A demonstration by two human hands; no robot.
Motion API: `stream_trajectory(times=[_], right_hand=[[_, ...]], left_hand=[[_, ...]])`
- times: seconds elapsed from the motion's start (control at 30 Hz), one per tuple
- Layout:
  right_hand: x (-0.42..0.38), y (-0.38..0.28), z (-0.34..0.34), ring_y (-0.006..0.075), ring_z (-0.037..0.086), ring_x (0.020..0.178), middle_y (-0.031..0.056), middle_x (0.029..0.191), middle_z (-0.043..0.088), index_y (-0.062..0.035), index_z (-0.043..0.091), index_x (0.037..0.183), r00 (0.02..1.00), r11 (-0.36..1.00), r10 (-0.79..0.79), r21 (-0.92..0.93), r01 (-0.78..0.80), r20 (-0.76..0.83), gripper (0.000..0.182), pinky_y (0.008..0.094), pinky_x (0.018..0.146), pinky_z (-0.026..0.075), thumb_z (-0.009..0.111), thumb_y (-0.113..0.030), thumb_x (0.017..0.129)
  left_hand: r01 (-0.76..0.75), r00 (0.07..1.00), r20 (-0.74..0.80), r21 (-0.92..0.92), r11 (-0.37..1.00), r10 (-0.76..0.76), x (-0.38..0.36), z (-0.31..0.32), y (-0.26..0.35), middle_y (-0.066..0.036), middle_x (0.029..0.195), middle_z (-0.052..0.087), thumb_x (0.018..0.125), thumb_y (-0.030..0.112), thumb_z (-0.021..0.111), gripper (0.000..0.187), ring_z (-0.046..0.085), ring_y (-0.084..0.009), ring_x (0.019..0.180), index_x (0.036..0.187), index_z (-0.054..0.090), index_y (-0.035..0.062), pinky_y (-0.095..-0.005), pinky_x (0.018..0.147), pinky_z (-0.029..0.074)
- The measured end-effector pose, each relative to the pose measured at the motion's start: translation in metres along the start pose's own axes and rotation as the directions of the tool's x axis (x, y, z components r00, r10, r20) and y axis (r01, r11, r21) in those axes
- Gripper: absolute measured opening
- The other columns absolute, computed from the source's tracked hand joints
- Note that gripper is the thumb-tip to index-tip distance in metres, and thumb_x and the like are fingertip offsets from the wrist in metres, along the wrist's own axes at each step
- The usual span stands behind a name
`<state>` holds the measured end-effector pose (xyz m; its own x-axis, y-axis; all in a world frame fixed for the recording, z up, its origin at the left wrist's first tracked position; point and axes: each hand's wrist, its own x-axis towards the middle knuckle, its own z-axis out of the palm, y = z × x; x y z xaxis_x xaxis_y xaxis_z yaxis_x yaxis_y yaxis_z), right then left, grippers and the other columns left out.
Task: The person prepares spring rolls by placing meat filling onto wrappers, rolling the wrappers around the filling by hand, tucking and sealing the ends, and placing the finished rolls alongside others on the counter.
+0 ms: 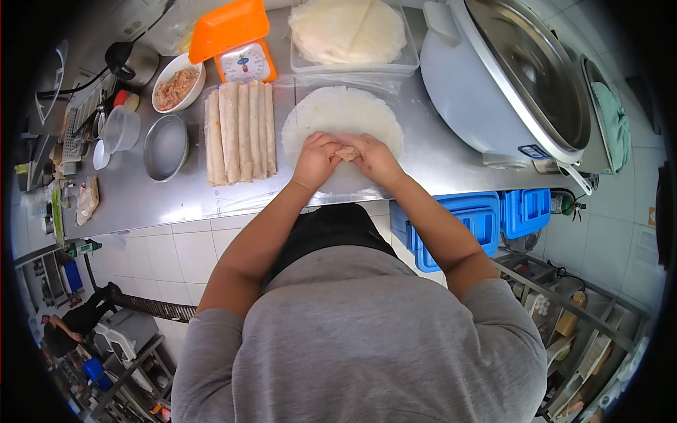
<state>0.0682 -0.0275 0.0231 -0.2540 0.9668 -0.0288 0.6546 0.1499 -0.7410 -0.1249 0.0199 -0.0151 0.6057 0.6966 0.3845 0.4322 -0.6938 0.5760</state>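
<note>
A round, pale wrapper sheet (pixel 342 109) lies flat on clear plastic at the front of the metal table. My left hand (pixel 317 159) and my right hand (pixel 378 162) meet over the lower half of it. Between their closed fingers is a lump of pinkish minced filling (pixel 346 153), partly covered by the fingertips. Left of the wrapper, several long finished rolls (pixel 240 134) lie side by side. Behind it, a stack of similar round sheets (pixel 345 32) fills a clear plastic tray (pixel 352 69).
An orange kitchen scale (pixel 245 62) stands behind the rolls, beside a white bowl (pixel 161 75) of minced filling. A round metal pan (pixel 166 149) is farther left. On the right is a large white lidded cooker (pixel 458 92). Blue bins (pixel 465 218) sit below the table edge.
</note>
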Motion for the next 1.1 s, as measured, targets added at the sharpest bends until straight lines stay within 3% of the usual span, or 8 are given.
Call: stream_trajectory(times=[0.2, 0.4, 0.47, 0.7, 0.8, 0.9, 1.0, 1.1], right_hand=[[-0.012, 0.007, -0.021, 0.0335, 0.059, 0.099, 0.0137, 0.108, 0.065, -0.0096, 0.065, 0.116, 0.937, 0.961, -0.211, 0.115, 0.251, -0.278, 0.043, 0.0405, 0.086, 0.049, 0.071, -0.005, 0.074], [-0.008, 0.038, -0.018, 0.0328, 0.059, 0.099, 0.0128, 0.108, 0.066, -0.0093, 0.064, 0.118, 0.968, 0.975, -0.220, -0.052, 0.215, -0.118, 0.044, 0.0396, 0.087, 0.049, 0.072, -0.007, 0.075], [-0.014, 0.023, -0.025, 0.0329, 0.060, 0.097, 0.0130, 0.107, 0.066, -0.0089, 0.063, 0.119, 0.934, 0.970, -0.243, -0.048, 0.239, -0.260, 0.045, 0.0391, 0.086, 0.049, 0.072, -0.007, 0.076], [-0.023, 0.017, -0.030, 0.0330, 0.060, 0.097, 0.0153, 0.108, 0.065, -0.0088, 0.061, 0.121, 0.989, 0.998, -0.068, -0.029, 0.064, -0.133, 0.047, 0.0393, 0.085, 0.049, 0.073, -0.006, 0.075], [-0.032, 0.013, -0.038, 0.0324, 0.060, 0.095, 0.0121, 0.101, 0.067, -0.0078, 0.066, 0.110, 0.976, 0.963, 0.001, 0.263, 0.058, -0.218, 0.034, 0.0379, 0.084, 0.050, 0.071, -0.006, 0.077], [-0.034, 0.041, -0.030, 0.0315, 0.061, 0.094, 0.0111, 0.096, 0.067, -0.0074, 0.069, 0.102, 0.935, 0.983, -0.181, -0.087, 0.162, -0.305, 0.024, 0.0366, 0.083, 0.050, 0.071, -0.007, 0.077], [-0.034, 0.049, -0.030, 0.0306, 0.062, 0.092, 0.0122, 0.096, 0.068, -0.0063, 0.071, 0.098, 0.931, 0.989, -0.143, -0.070, 0.127, -0.336, 0.023, 0.0370, 0.082, 0.051, 0.072, -0.008, 0.075], [-0.040, 0.030, -0.055, 0.0301, 0.060, 0.096, 0.0122, 0.102, 0.067, -0.0067, 0.071, 0.103, 0.936, 0.925, 0.282, 0.317, -0.208, -0.211, 0.030, 0.0387, 0.085, 0.049, 0.074, -0.011, 0.073]], left_hand=[[0.031, 0.999, -0.012, -0.092, 0.995, -0.032, 0.006, -0.020, 0.021, -0.008, 0.101, 0.068, 0.072, 0.018, 0.077, 0.030, 0.060, -0.0278, 0.098, 0.100, 0.072, 0.0070, -0.0378, 0.090, 0.046], [-0.064, 0.998, -0.008, -0.058, 0.996, 0.063, 0.012, 0.009, 0.013, -0.009, 0.104, 0.070, 0.074, 0.017, 0.075, 0.029, 0.063, -0.0287, 0.096, 0.101, 0.072, 0.0071, -0.0387, 0.091, 0.048], [-0.090, 0.995, 0.040, -0.053, 0.995, 0.092, 0.016, 0.002, 0.013, -0.009, 0.101, 0.070, 0.075, 0.015, 0.074, 0.027, 0.063, -0.0278, 0.095, 0.100, 0.072, 0.0069, -0.0389, 0.090, 0.048], [-0.061, 0.997, 0.047, 0.007, 0.998, 0.060, 0.026, 0.018, 0.028, -0.007, 0.095, 0.068, 0.076, 0.016, 0.070, 0.021, 0.062, -0.0258, 0.090, 0.096, 0.071, 0.0072, -0.0382, 0.086, 0.049], [-0.063, 0.997, 0.044, 0.011, 0.998, 0.063, 0.030, 0.013, 0.033, -0.006, 0.096, 0.069, 0.076, 0.017, 0.071, 0.021, 0.062, -0.0259, 0.089, 0.094, 0.072, 0.0080, -0.0374, 0.084, 0.049], [-0.104, 0.995, 0.015, 0.074, 0.992, 0.103, 0.030, 0.026, 0.041, -0.005, 0.094, 0.071, 0.076, 0.018, 0.072, 0.021, 0.063, -0.0257, 0.090, 0.095, 0.073, 0.0088, -0.0368, 0.086, 0.048], [-0.155, 0.985, 0.093, 0.114, 0.981, 0.145, 0.037, 0.034, 0.043, -0.003, 0.099, 0.071, 0.077, 0.021, 0.072, 0.024, 0.063, -0.0249, 0.094, 0.098, 0.073, 0.0098, -0.0374, 0.090, 0.046], [-0.079, 0.990, 0.118, 0.025, 0.997, 0.075, 0.038, 0.028, 0.043, -0.006, 0.113, 0.067, 0.073, 0.024, 0.077, 0.033, 0.060, -0.0259, 0.102, 0.102, 0.072, 0.0094, -0.0396, 0.095, 0.042]])
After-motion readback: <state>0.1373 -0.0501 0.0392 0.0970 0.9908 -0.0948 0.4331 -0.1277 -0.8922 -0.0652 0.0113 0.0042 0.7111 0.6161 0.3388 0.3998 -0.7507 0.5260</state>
